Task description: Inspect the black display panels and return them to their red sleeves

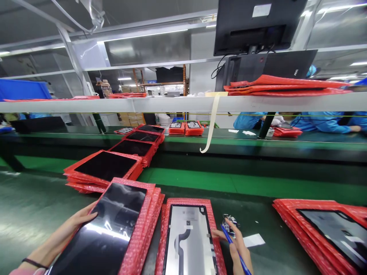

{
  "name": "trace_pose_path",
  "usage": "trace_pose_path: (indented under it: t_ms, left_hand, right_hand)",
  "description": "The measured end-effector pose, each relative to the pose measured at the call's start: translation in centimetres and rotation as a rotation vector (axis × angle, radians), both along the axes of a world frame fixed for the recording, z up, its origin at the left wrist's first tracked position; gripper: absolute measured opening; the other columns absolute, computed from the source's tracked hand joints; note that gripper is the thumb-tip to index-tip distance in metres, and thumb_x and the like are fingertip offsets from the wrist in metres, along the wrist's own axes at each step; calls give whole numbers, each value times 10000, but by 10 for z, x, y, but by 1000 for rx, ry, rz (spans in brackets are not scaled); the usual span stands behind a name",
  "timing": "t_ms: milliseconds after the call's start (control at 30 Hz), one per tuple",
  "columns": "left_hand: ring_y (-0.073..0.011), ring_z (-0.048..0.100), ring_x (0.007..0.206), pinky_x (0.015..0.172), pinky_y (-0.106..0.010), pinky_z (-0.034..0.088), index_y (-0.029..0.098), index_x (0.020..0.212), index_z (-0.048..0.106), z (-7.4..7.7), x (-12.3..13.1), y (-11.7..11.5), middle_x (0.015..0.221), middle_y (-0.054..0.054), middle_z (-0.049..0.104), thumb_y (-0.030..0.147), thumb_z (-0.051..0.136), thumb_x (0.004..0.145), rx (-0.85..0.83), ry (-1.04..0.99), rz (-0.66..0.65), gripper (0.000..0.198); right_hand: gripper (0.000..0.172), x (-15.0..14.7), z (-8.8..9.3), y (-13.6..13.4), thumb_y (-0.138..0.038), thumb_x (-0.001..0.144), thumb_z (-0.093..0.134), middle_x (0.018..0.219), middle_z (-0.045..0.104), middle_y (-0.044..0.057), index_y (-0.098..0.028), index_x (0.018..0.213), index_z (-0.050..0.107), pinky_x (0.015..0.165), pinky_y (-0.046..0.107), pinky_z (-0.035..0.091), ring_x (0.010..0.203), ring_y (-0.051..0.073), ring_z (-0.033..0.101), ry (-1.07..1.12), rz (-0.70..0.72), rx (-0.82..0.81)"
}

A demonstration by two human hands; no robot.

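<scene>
One panel beside each hand at the near side of the bench. Rests the left hand along the edge of a glossy black panel, thumb on its face, fingers out of sight; cannot tell whether pinching or only steadying it. Has this panel face up on red bubble pouches, likely as padding against scratches. Pinches a blue pen in the right hand, next to the silver-backed panel; perhaps grips it so to leave a fingertip spare for the edge. Has that one back upward on its own pouches, presumably to expose the dark winding strip. Just past the fingers, a shiny metal piece; beside them, a white slip. Far right, another pouch stack. Farther off, more black panels in a receding row, apparently face up for protection. Above, a shelf with a dangling tape strip, seemingly stuck there for easy reach. Beyond, blue sleeves of co-workers.
</scene>
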State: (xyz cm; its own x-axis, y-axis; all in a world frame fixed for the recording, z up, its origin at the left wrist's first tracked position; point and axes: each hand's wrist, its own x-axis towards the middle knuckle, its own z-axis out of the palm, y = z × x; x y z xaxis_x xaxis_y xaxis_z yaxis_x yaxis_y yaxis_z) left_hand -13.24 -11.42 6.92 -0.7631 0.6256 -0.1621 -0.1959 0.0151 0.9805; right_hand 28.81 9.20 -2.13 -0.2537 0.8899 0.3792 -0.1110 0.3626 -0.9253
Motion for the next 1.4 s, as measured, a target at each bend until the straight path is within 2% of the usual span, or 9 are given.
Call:
trace_pose_path:
  t_ms: [133,267,433,600,700,800,933,1167,1400]
  left_hand:
    - [-317,413,1274,1041,-477,280,214,1073,692,-3,-18,-4,1014,99,748,418,777,645,-120,190,-28,482]
    - [-331,419,1315,1105,-404,260,139,1082,685,-10,-25,3,1344,-108,547,465,856,466,-180,384,-71,718]
    - [-391,425,1306,1118,-497,258,149,1165,640,-28,-19,13,1375,-174,538,500,746,557,-289,585,-100,710]
    - [-399,89,1441,1146,-561,92,13,1341,434,-21,21,25,1514,-283,304,521,599,676,-332,815,-20,853]
    - [-296,266,1423,1168,-433,149,102,1302,488,-14,75,33,1467,-206,424,486,538,777,-253,908,-102,652]
    - [-281,477,1279,1103,-419,301,205,1273,529,-15,130,43,1356,-143,542,450,573,811,-200,596,-376,525]
    - [-308,631,959,899,-425,475,181,1007,667,-29,169,59,1031,-144,683,351,803,514,-207,65,-525,539]
    - [-227,620,885,748,-342,499,170,961,643,-48,175,74,999,-94,611,252,686,551,-282,-130,-428,420]
    - [-152,600,682,625,-270,455,192,944,571,-28,172,82,729,6,611,226,644,653,-307,-239,-440,302]
  right_hand:
    - [349,-11,7,-11,-593,881,467,644,701,15,-261,928,563,482,291,480,485,200,614,38,28,-76]
    - [403,-14,5,-24,-596,858,489,600,628,12,-218,755,585,503,249,427,526,167,583,-208,99,-66]
    - [382,-11,-4,-35,-498,779,601,511,548,-12,-218,558,464,494,241,372,491,147,501,-436,153,-34]
    - [334,-7,-7,-38,-263,783,555,506,516,-24,-212,510,371,612,253,376,580,163,513,-589,125,15]
    - [319,-8,-5,-40,-234,772,527,493,475,-33,-216,522,329,609,255,352,573,161,506,-633,146,33]
    - [310,-11,-2,-43,-244,777,495,495,410,-44,-224,540,297,582,253,334,532,146,472,-636,178,46]
    - [299,-14,2,-47,-233,757,476,509,338,-51,-232,548,263,550,262,301,510,139,415,-605,179,30]
    - [347,-12,-1,-39,-282,737,555,500,319,-61,-232,522,288,530,255,282,512,125,355,-470,209,-110]
    - [458,-15,-2,-34,-596,789,539,518,371,-62,-239,585,339,451,230,287,460,100,335,-213,286,-366]
